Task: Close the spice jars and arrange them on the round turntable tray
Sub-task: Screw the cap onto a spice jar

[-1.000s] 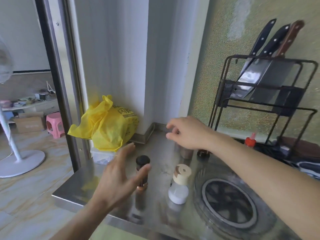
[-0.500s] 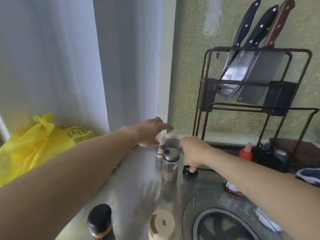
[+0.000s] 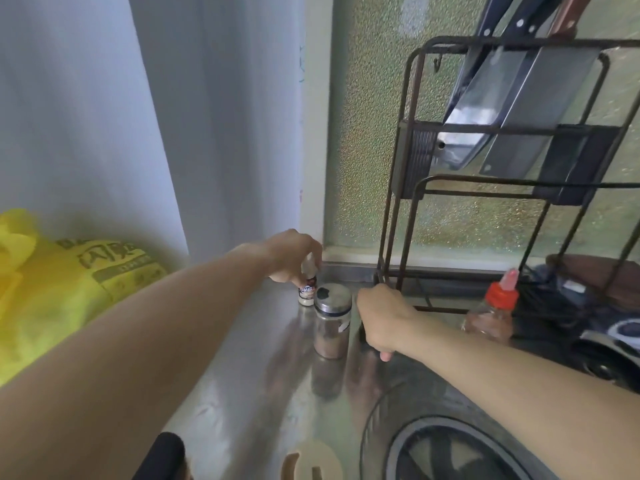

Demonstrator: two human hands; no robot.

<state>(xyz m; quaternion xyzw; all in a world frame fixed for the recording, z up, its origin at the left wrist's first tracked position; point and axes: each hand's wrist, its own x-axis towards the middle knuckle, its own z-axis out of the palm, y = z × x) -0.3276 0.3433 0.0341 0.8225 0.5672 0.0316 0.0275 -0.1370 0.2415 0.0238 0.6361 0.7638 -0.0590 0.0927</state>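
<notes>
My left hand (image 3: 294, 254) reaches to the back corner of the steel counter and grips the top of a small white spice bottle (image 3: 307, 292). Just right of it stands a glass jar with a steel lid (image 3: 331, 318), holding brown powder. My right hand (image 3: 384, 317) is closed over a small black jar (image 3: 363, 336) that it mostly hides. The round turntable tray (image 3: 398, 455) lies at the bottom right, under my right forearm. A black-capped bottle (image 3: 166, 455) and a beige-lidded jar (image 3: 311, 462) peek in at the bottom edge.
A black wire rack (image 3: 408, 168) with several knives stands against the back wall, close behind my right hand. A red-capped squeeze bottle (image 3: 498, 306) stands beside it. A yellow plastic bag (image 3: 69, 289) sits at the left.
The view has moved closer to the back corner. My left hand has come down and closed on the small white bottle. My right hand stays on the small black jar.
</notes>
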